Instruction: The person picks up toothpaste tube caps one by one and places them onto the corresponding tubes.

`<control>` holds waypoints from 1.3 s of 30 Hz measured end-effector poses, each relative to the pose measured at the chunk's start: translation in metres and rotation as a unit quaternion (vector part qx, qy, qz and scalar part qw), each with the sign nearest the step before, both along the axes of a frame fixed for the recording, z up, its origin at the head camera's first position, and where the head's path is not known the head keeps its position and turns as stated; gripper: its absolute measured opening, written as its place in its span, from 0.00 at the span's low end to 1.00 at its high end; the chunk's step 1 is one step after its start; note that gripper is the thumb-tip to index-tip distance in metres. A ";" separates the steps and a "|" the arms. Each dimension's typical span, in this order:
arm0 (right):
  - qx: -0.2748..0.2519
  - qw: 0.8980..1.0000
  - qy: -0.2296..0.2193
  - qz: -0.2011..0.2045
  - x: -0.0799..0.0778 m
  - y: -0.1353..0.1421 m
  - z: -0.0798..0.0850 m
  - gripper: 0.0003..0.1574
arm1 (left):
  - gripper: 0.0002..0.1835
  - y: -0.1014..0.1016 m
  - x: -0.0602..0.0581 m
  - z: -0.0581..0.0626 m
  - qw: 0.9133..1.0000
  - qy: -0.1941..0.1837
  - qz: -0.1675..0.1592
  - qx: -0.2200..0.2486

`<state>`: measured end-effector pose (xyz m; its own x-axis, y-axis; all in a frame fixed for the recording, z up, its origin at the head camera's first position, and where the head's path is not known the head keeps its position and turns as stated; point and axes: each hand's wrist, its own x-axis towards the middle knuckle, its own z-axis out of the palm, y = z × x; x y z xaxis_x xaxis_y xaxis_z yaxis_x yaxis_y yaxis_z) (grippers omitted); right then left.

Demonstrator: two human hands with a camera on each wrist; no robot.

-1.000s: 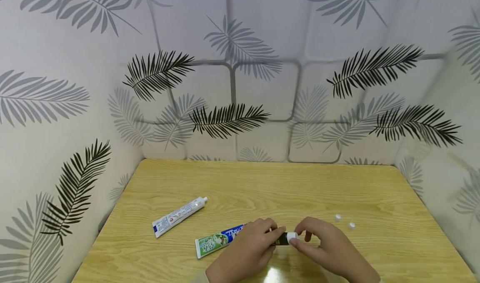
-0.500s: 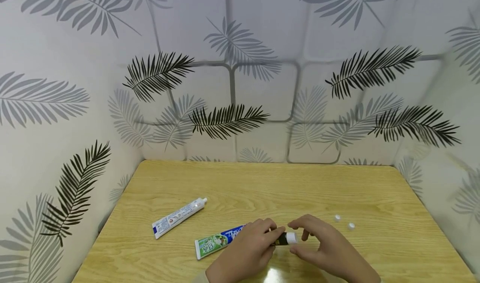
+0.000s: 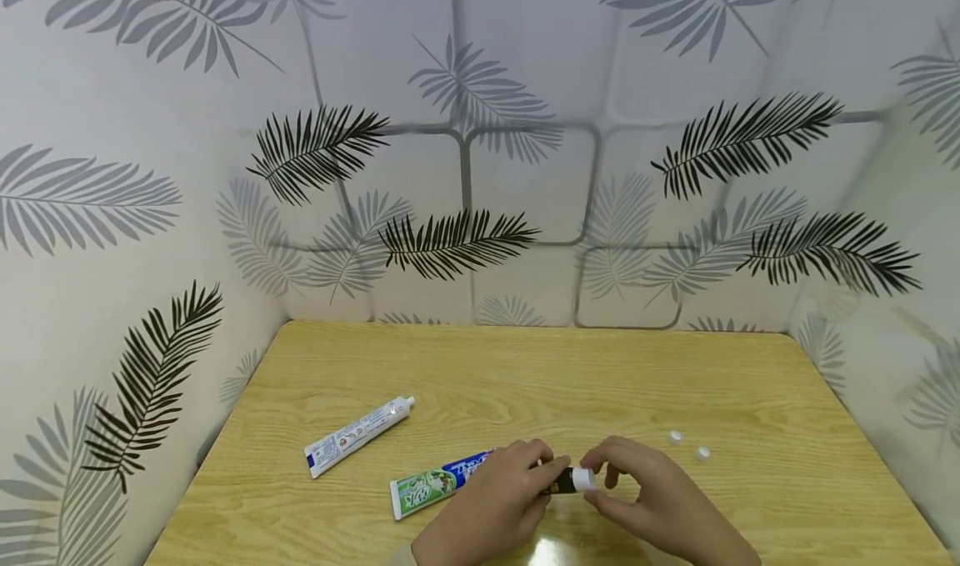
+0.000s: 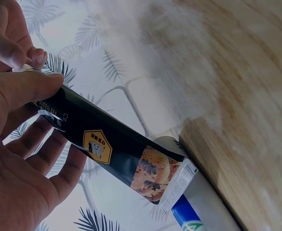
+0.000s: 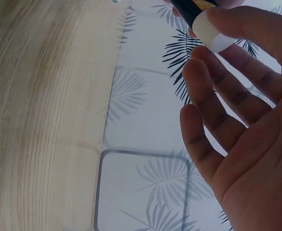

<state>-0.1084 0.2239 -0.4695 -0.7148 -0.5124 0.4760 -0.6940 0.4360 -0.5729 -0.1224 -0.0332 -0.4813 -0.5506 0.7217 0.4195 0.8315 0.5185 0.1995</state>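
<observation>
My left hand (image 3: 498,491) grips a black toothpaste tube (image 4: 107,134) with a bee and honeycomb picture near its flat end. Thumb and fingers wrap the tube close to its neck. At the tube's right end sits a white cap (image 3: 582,479), in line with the black neck. My right hand (image 3: 652,491) pinches this cap between thumb and index finger; in the right wrist view the other fingers are spread loosely below it. A green and blue toothpaste tube (image 3: 431,488) lies just left of my left hand, which partly hides it.
Farther left on the wooden table (image 3: 465,374) lies a white toothpaste tube (image 3: 358,437), its narrow nozzle bare. Two small white caps, a nearer one (image 3: 702,453) and a farther one (image 3: 675,438), lie beyond my right hand. A leaf-patterned wall covering (image 3: 525,283) rises behind the table.
Half a second ago the right thumb and index finger were spread apart from the cap; now they are back on it. The left hand and tube stay nearly still.
</observation>
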 end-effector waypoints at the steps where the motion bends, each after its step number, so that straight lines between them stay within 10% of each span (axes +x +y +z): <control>1: 0.002 1.000 0.002 -0.007 0.001 0.000 -0.001 0.22 | 0.20 0.000 0.000 0.000 1.000 0.000 0.000 0.001; 12: 0.046 0.994 -0.049 -0.087 0.004 -0.001 0.000 0.08 | 0.19 0.001 0.000 -0.002 1.000 -0.005 -0.008 0.007; 24: 0.002 1.000 -0.009 0.005 -0.001 0.002 -0.004 0.33 | 0.20 0.002 -0.001 -0.003 1.000 -0.004 -0.005 0.010; 39: 0.036 0.996 -0.028 -0.073 0.003 -0.002 -0.001 0.12 | 0.20 0.001 0.000 -0.002 1.000 -0.004 -0.010 0.003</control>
